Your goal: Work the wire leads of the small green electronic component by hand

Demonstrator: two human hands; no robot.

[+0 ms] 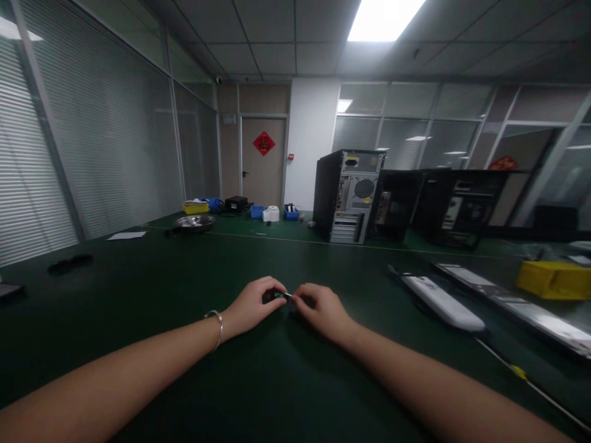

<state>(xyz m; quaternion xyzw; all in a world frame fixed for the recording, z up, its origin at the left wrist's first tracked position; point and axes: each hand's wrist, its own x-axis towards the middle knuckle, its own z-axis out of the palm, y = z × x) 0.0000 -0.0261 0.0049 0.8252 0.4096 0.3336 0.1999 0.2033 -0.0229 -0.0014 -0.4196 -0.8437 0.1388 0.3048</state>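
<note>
Both hands meet over the middle of the dark green table (221, 394), fingertips close together. My left hand (253, 307), with a silver bangle (220, 330) at the wrist, pinches a small green and silver piece (288, 295) between thumb and fingers. From the other side, my right hand (323, 309) closes its thumb and fingertips on the light end of that piece. It is too small, and too much covered by the fingers, to tell its kind or whether it is one part or two.
Computer towers (351, 197) stand at the back right. On the right lie a white power strip (443, 301) with a cable, a long metallic panel (521, 307) and a yellow bin (554, 280). A metal bowl (194, 223) and paper (127, 235) lie back left.
</note>
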